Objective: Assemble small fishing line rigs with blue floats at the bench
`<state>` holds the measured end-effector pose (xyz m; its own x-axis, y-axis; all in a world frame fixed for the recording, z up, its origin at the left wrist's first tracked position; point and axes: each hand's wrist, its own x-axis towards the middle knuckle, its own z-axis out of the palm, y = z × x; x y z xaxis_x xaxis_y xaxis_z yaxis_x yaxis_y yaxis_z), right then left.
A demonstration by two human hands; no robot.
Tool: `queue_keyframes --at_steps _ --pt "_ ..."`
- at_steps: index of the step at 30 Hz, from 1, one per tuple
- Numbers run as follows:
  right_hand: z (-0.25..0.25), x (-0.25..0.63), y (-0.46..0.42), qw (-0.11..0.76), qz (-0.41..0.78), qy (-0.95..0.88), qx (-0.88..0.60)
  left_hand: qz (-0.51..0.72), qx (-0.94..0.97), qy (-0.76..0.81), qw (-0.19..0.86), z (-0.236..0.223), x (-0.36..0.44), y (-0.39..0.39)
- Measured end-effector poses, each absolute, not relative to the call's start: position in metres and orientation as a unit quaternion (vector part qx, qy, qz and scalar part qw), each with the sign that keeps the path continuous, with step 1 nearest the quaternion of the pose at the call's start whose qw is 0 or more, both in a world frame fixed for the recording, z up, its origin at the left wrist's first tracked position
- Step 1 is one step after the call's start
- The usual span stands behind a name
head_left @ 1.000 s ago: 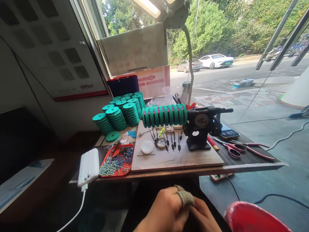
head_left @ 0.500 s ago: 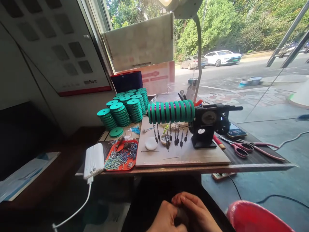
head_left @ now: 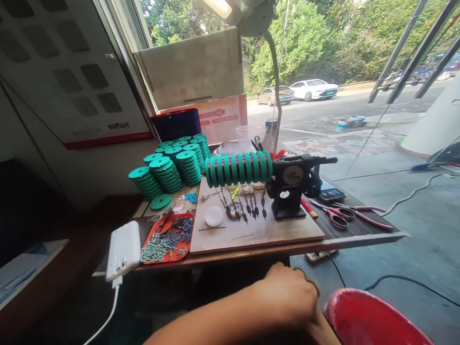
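Note:
In front of the table edge, my left hand reaches across to the right. It is curled and seen from its back, lying over my right hand, and what its fingers grip is hidden. Of my right arm only the wrist area shows, and its fingers are covered. A thin dark loop shows by the left knuckles. Nearest beyond the hands is a wooden board bearing a black winding device with a row of green spools. Several dark weighted clips hang below the spools.
Left on the table are stacked green spools, a red tray of small parts and a white power bank with a cable. Scissors, pliers and a phone lie right. A red bucket stands low right.
Both hands were together above the lap, fingertips meeting. Now my left hand has swung to the right and lies over the right one. The view has shifted to the right.

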<state>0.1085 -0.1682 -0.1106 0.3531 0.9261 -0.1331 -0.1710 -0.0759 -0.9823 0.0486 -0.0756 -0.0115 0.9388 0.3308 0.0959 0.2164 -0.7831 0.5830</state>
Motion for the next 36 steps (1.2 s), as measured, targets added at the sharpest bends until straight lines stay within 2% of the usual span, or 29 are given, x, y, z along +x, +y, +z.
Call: queue_keyframes --at_steps 5,10,16,20,24,30,34,36 --pt "-0.124 0.132 -0.173 0.536 0.474 -0.28 -0.64 0.071 0.939 0.141 0.304 -0.033 0.054 -0.079" --pt "-0.126 0.14 -0.177 0.555 0.407 -0.279 -0.669 0.054 0.966 0.115 0.227 -0.038 0.07 -0.088" --pt "-0.098 0.153 -0.175 0.544 0.447 -0.354 -0.616 0.074 0.975 0.113 0.179 -0.029 0.076 -0.088" --pt "-0.076 0.164 -0.171 0.521 0.415 -0.412 -0.622 0.078 0.971 0.124 0.187 -0.016 0.071 -0.085" --pt "-0.069 0.171 -0.165 0.479 0.355 -0.444 -0.669 0.078 0.964 0.136 0.217 -0.013 0.072 -0.092" --pt "-0.054 0.185 -0.169 0.467 0.37 -0.447 -0.667 0.096 0.918 0.228 0.309 -0.018 0.073 -0.088" --pt "-0.036 0.198 -0.179 0.527 0.336 -0.397 -0.672 0.132 0.867 0.288 0.384 -0.007 0.065 -0.071" --pt "-0.031 0.2 -0.181 0.577 0.293 -0.36 -0.672 0.148 0.813 0.301 0.475 0.0 0.059 -0.064"
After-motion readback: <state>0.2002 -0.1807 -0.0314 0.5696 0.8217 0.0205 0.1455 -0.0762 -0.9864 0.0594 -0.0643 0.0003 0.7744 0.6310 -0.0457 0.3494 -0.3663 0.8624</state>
